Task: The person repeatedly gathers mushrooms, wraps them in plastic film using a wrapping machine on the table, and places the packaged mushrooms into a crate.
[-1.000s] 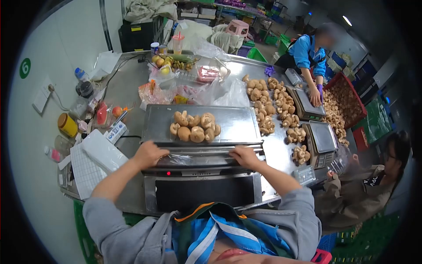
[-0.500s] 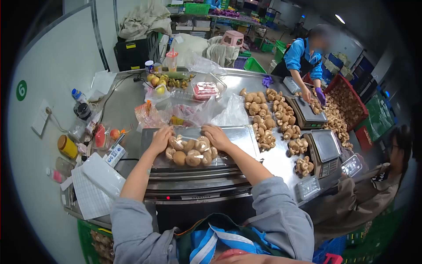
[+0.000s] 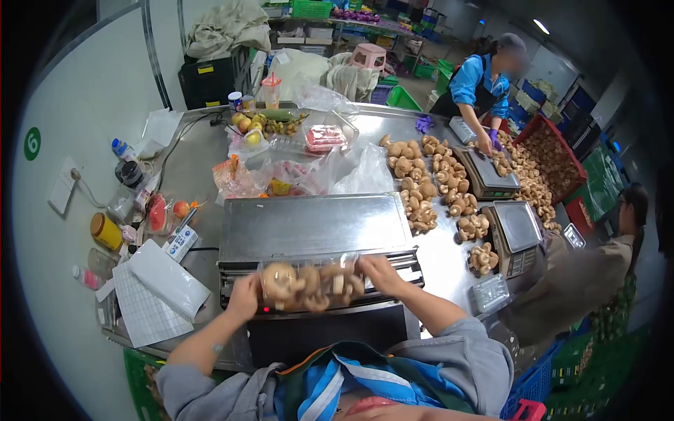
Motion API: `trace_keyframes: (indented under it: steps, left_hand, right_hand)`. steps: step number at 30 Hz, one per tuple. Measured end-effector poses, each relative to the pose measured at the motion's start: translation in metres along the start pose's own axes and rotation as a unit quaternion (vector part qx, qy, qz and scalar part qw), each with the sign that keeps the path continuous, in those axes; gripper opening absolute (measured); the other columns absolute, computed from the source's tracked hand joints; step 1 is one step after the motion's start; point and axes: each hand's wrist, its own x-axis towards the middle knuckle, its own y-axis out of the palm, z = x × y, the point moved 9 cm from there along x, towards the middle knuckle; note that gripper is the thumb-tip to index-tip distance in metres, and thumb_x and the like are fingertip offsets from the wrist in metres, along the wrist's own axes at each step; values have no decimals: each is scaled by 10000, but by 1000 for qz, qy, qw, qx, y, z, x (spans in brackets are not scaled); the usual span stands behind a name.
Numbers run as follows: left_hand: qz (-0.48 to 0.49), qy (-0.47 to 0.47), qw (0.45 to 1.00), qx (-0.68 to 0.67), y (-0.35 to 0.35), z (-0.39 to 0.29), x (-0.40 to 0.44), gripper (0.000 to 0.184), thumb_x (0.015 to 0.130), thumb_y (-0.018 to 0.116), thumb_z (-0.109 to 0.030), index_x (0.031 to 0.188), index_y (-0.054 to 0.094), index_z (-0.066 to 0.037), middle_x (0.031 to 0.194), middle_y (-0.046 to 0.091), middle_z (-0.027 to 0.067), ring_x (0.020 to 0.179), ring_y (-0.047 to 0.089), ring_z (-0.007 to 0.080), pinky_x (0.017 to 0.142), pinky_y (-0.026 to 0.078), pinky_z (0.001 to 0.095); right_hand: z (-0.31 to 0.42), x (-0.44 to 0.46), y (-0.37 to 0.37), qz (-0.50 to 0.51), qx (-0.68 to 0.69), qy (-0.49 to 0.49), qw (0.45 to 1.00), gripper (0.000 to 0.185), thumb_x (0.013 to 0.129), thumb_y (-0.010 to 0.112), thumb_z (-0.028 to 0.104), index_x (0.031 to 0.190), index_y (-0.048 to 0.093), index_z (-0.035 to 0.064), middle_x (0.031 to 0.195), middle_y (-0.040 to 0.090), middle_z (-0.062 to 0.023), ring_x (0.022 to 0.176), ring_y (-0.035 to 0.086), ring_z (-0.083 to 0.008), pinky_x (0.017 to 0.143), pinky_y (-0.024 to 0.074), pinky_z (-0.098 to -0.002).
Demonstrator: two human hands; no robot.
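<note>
A clear, film-covered pack of brown shiitake mushrooms (image 3: 314, 286) is held over the front edge of a metal wrapping machine (image 3: 316, 226). The pack looks tilted, with some caps and stems blurred by motion. My left hand (image 3: 244, 298) grips its left end, and my right hand (image 3: 381, 274) has the right end, fingers closed on it. Behind the pack lies the machine's flat metal plate. A small red light glows beside the pack's lower left corner.
Piles of mushrooms (image 3: 414, 189) lie right of the machine, near two scales (image 3: 516, 228) and an empty clear tray (image 3: 491, 293). A co-worker (image 3: 481, 84) handles mushrooms at the far scale. Fruit, plastic bags (image 3: 302, 175) and papers (image 3: 151, 316) sit behind and left.
Both hands have drawn the mushroom pack off the metal plate toward me, to the machine's front edge. The pack has tipped. The seated person at right has shifted.
</note>
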Motion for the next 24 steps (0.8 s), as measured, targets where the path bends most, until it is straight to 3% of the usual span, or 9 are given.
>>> trace_keyframes:
  steps: [4, 6, 10, 13, 17, 18, 20, 21, 24]
  left_hand:
    - [109, -145, 983, -29, 46, 73, -71, 347, 937, 388, -222, 822, 573, 47, 696, 608, 74, 605, 553, 156, 565, 441, 308]
    - [151, -318, 910, -221, 78, 114, -111, 364, 934, 413, -252, 845, 602, 46, 728, 613, 40, 631, 562, 117, 557, 464, 272]
    - [108, -109, 985, -80, 62, 107, -124, 323, 927, 451, -266, 797, 582, -1, 632, 577, 54, 537, 559, 136, 488, 471, 255]
    - [-34, -317, 817, -480, 61, 140, -158, 347, 927, 455, -254, 636, 478, -67, 504, 446, 42, 393, 423, 135, 373, 348, 282]
    - [16, -383, 806, -451, 86, 207, -254, 300, 903, 503, -251, 675, 517, -56, 488, 435, 68, 397, 424, 175, 394, 352, 321]
    - [80, -229, 929, -280, 94, 224, -250, 248, 900, 507, -275, 786, 542, -58, 650, 495, 91, 568, 482, 195, 523, 394, 343]
    - [188, 124, 969, 99, 132, 218, -259, 297, 892, 515, -325, 1007, 591, -61, 974, 616, 135, 911, 597, 235, 781, 478, 388]
    - [196, 11, 980, 21, 153, 231, -261, 305, 891, 515, -330, 1021, 577, -62, 991, 604, 134, 928, 584, 235, 792, 471, 389]
    - [175, -246, 924, -233, 208, 223, -254, 335, 886, 515, -346, 1065, 536, -65, 1041, 571, 130, 979, 544, 236, 824, 451, 392]
  right_hand:
    - [-50, -73, 57, 104, 184, 255, 944, 468, 942, 373, 411, 905, 593, -1, 732, 571, -64, 584, 519, -129, 535, 434, -261]
    - [-80, -102, 82, 120, 244, 358, 893, 480, 922, 427, 422, 994, 608, -16, 812, 621, -79, 677, 563, -116, 603, 467, -259]
    - [-92, -135, 71, -29, 85, 203, 975, 309, 911, 503, 272, 899, 591, -25, 727, 601, -30, 659, 534, -89, 602, 435, -238]
    - [-111, -185, 92, -42, 376, 347, 858, 262, 927, 464, 262, 826, 540, 33, 581, 477, 8, 497, 427, -66, 465, 357, -223]
    - [-129, -261, 99, 3, 413, 427, 804, 301, 948, 400, 290, 785, 518, 65, 531, 414, 15, 439, 344, -80, 427, 284, -234]
    - [-130, -277, 107, -18, 364, 481, 798, 296, 951, 379, 279, 787, 508, 69, 513, 403, 2, 415, 316, -90, 428, 268, -226]
    - [-112, -272, 154, -49, 494, 484, 720, 302, 944, 385, 267, 933, 560, 20, 715, 550, -64, 570, 490, -147, 521, 403, -247]
    - [-235, -303, 226, 17, 598, 436, 673, 283, 922, 389, 195, 1101, 502, 7, 1029, 578, -125, 858, 586, -210, 777, 496, -294]
    - [-131, -248, 236, 138, 591, 427, 670, 322, 916, 404, 207, 1145, 484, -6, 1066, 568, -132, 935, 569, -216, 840, 466, -313]
